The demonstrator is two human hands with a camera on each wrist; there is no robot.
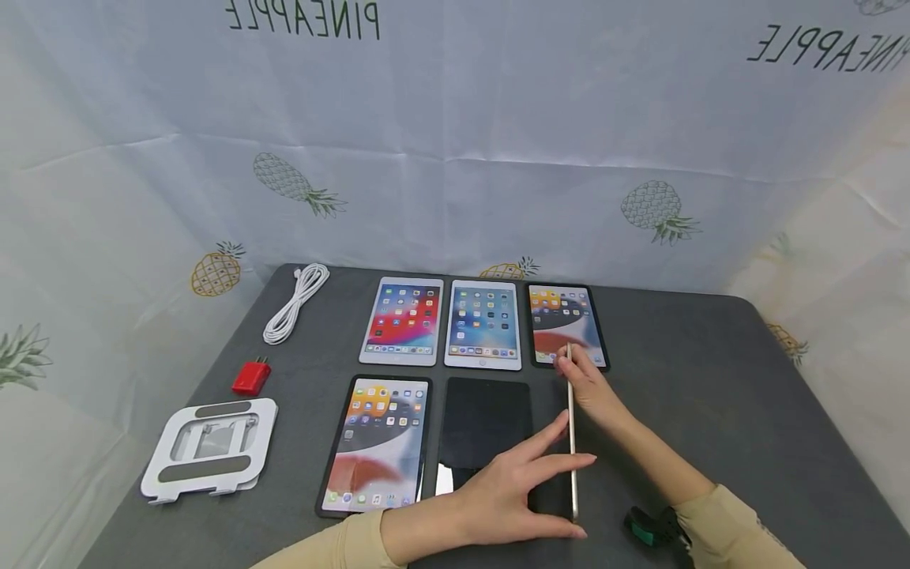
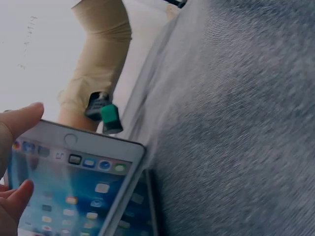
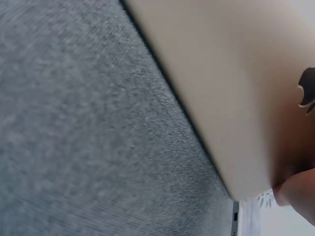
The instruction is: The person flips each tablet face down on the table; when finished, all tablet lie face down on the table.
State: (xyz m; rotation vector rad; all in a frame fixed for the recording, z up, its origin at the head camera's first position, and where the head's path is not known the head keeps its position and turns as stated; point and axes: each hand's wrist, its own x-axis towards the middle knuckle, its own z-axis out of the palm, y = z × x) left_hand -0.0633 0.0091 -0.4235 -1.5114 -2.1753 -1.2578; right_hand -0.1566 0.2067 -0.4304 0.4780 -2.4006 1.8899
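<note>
A white-framed tablet point(image 2: 101, 174) with a lit blue screen and a pale gold back point(image 3: 216, 93) stands on its long edge, appearing as a thin strip in the head view. My right hand point(image 1: 586, 383) pinches its far end; part of that hand shows at the lower right of the right wrist view. The left hand point(image 1: 508, 490) reaches across with straight, spread fingers touching the tablet's edges and screen side. Below that hand, partly covered by it, lies a tablet point(image 1: 486, 419) with a dark screen. A black-framed tablet point(image 1: 566, 316) lies just beyond my right fingertips.
Two white tablets, one red-screened point(image 1: 403, 320) and one blue-screened point(image 1: 483, 324), lie at the back. Another black-framed tablet point(image 1: 377, 442) is front left. Farther left on the grey table point(image 1: 704, 387) are a coiled white cable point(image 1: 296, 304), a red charger point(image 1: 251, 378) and a folded white stand point(image 1: 209, 446).
</note>
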